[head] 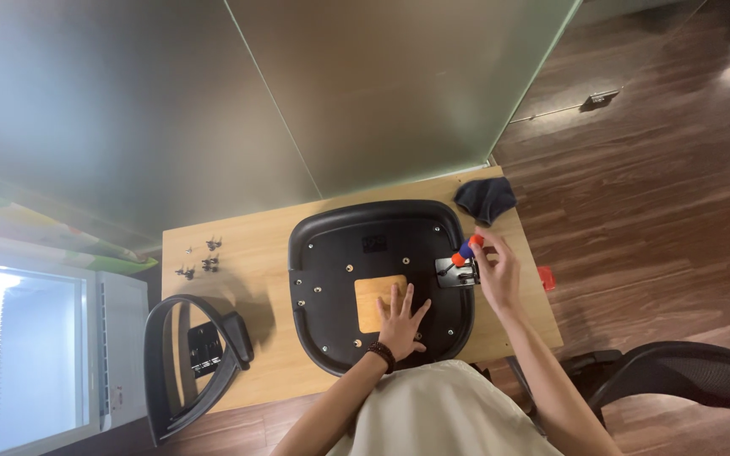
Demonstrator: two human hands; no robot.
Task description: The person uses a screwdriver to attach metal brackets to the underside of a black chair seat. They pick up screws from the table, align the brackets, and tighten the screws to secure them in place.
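A black chair seat (365,245) lies upside down on a small wooden table (255,253), with a square cut-out in its middle showing wood. My left hand (402,321) rests flat on the seat at the cut-out's right edge, fingers spread. My right hand (495,272) holds a screwdriver (465,250) with a red and blue handle, its tip down on a metal bracket (454,272) at the seat's right rim.
Several small screws (203,257) lie at the table's left. A black armrest frame (192,363) sits at the front left corner. A dark cloth (485,198) lies at the back right corner. Another chair armrest (678,376) stands to my right, a small red thing (546,277) on the floor.
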